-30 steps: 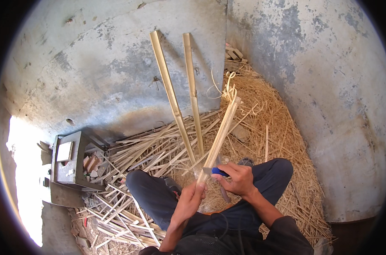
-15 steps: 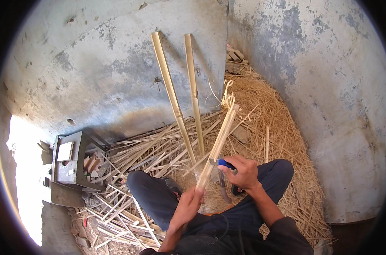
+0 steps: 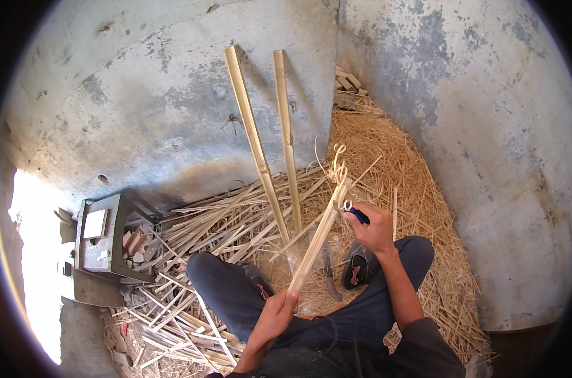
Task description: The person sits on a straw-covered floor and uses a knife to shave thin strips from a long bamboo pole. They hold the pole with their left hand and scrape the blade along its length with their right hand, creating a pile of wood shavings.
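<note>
My left hand (image 3: 278, 313) is wrapped round the lower end of a pale bamboo strip (image 3: 314, 252), which slants up and away from me between my knees. My right hand (image 3: 374, 228) grips a knife with a blue handle (image 3: 359, 215), its blade against the strip near the far end. A small curl of shaving stands at the blade. Thin curled shavings (image 3: 339, 165) cling to the strip's far tip. Below it, a dark curved blade (image 3: 329, 277) lies on the floor between my feet.
Two long bamboo pieces (image 3: 254, 135) lean on the grey wall (image 3: 172, 94). Split strips (image 3: 216, 220) cover the floor at left, and a heap of fine shavings (image 3: 418, 208) lies at right. A worn metal box (image 3: 103, 236) stands at far left.
My right hand and the knife have moved up along the strip toward its far end, and a new curl has risen at the blade. The strip's far end has dipped lower.
</note>
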Available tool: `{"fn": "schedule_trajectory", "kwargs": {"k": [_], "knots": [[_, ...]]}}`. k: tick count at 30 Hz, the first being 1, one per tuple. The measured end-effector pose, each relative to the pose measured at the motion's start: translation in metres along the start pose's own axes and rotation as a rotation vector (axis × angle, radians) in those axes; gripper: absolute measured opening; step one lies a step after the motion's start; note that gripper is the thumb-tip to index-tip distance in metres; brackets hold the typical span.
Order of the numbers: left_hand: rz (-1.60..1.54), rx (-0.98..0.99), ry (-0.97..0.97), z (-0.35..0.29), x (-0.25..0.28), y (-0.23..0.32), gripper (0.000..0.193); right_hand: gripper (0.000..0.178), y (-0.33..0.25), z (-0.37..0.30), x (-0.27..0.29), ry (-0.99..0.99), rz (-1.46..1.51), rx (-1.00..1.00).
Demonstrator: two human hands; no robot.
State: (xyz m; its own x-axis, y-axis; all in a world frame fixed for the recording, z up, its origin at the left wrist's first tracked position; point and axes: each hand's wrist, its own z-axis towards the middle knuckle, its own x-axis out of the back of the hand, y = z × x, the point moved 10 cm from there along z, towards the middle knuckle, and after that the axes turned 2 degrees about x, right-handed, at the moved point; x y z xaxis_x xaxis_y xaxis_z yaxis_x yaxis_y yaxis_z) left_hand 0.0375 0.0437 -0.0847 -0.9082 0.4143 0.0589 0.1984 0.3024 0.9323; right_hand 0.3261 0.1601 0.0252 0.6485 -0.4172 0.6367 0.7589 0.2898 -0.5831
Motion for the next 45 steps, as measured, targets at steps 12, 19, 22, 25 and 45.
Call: {"fn": "schedule_trajectory", "kwargs": {"k": [12, 19, 22, 25, 45], "knots": [[-0.120, 0.093, -0.092, -0.012, -0.002, -0.012, 0.034, 0.034, 0.006, 0.005, 0.008, 0.110, -0.045, 0.036], [-0.286, 0.217, -0.195, -0.013, -0.002, -0.029, 0.034, 0.040, 0.065, -0.003, -0.034, -0.179, 0.697, -0.382], [-0.276, 0.184, -0.194, -0.012, -0.001, -0.021, 0.035, 0.041, 0.052, -0.005, -0.028, -0.196, 0.638, -0.383], [-0.203, 0.094, -0.146, -0.008, -0.001, -0.006, 0.036, 0.040, 0.007, -0.015, -0.012, -0.071, 0.258, -0.111], [-0.222, 0.027, -0.150, 0.006, -0.004, 0.037, 0.037, 0.032, -0.069, -0.023, 0.005, 0.049, 0.041, 0.185]]}}
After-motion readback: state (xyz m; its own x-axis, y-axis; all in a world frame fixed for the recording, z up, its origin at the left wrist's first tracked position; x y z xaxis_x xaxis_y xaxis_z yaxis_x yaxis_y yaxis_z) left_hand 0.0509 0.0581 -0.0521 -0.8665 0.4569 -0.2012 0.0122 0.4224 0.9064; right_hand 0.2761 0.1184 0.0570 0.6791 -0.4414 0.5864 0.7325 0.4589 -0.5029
